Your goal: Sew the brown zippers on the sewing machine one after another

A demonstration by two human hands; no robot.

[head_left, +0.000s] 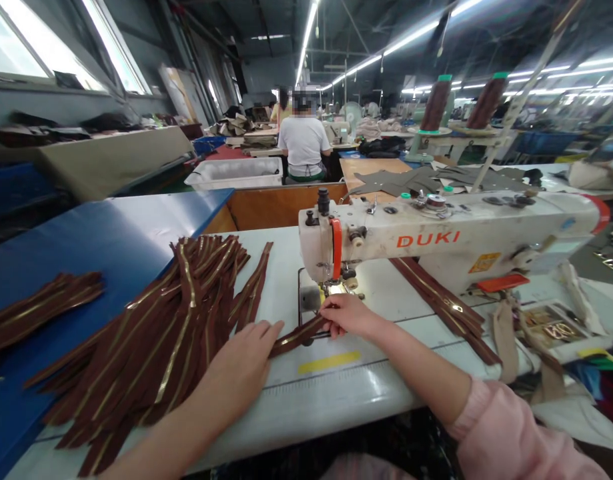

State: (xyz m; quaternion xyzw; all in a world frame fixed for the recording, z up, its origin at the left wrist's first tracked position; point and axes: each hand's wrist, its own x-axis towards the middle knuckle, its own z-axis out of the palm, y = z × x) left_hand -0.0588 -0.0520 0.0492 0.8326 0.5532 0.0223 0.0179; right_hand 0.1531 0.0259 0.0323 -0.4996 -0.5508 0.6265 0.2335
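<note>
A brown zipper (297,337) with gold teeth lies across the front of the sewing machine bed. My right hand (350,315) pinches its right end just in front of the presser foot (335,288). My left hand (250,352) rests over the zipper's other end, fingers stretched out and lying low on the table; its thumb is hidden. Beside the left hand spreads a large pile of brown zippers (189,300). The white sewing machine (369,230) stands over the bed, its needle area partly behind my right hand.
More brown zippers (439,300) lie under the machine arm, and another bundle (41,310) is on the blue surface (131,220) at left. A tray of metal pieces (556,327) sits at right. Thread cones (436,105) stand behind. A person in white (305,143) sits ahead.
</note>
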